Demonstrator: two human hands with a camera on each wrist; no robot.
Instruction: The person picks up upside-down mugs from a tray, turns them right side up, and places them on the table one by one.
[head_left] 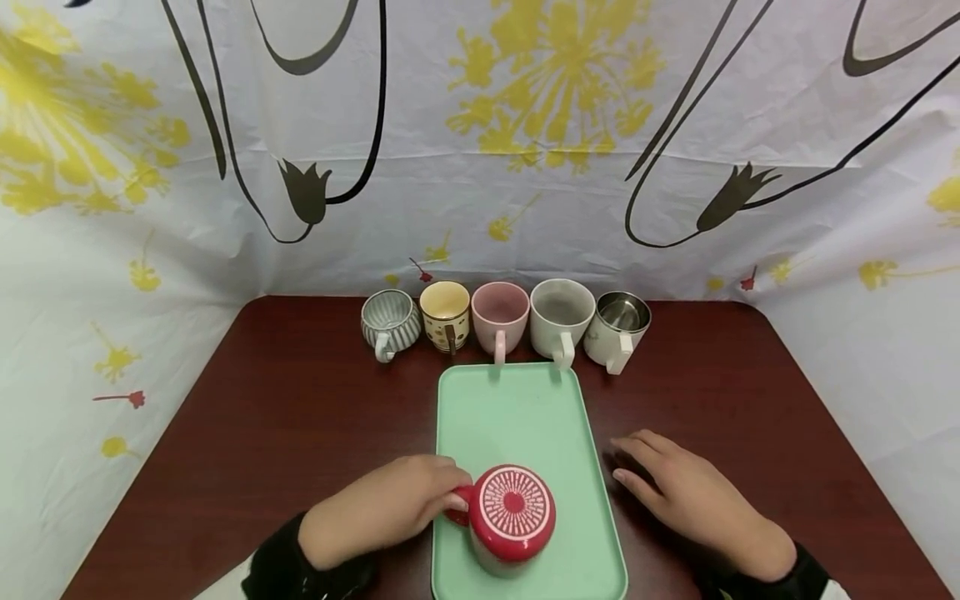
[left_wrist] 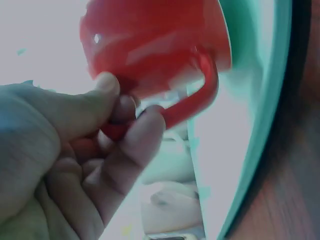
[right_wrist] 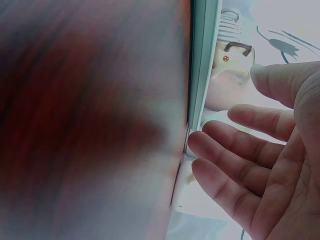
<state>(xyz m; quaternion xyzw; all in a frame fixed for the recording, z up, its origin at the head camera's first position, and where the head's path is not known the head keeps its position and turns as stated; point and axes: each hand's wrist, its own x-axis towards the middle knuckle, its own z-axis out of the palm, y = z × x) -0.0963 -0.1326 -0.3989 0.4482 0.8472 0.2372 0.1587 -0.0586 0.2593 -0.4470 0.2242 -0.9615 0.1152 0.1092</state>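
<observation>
A red mug (head_left: 513, 510) is upside down over the near part of a mint-green tray (head_left: 502, 417), its patterned base facing up. My left hand (head_left: 405, 504) pinches the mug's handle, which points left. In the left wrist view, thumb and fingers close round the red handle (left_wrist: 192, 107), and the mug's rim is toward the tray. Whether the rim touches the tray, I cannot tell. To the right of the tray, my right hand (head_left: 690, 500) rests by the table with loosely bent fingers, holding nothing; the right wrist view shows its bare palm (right_wrist: 285, 200).
Along the back stand a striped grey cup (head_left: 390, 321), a yellow patterned cup (head_left: 446, 312), a pink mug (head_left: 500, 317), a white mug (head_left: 561, 321) and a white mug with a metallic inside (head_left: 618, 329). Dark wooden table (head_left: 315, 400) surrounds the tray; patterned cloth (head_left: 480, 225) hangs behind.
</observation>
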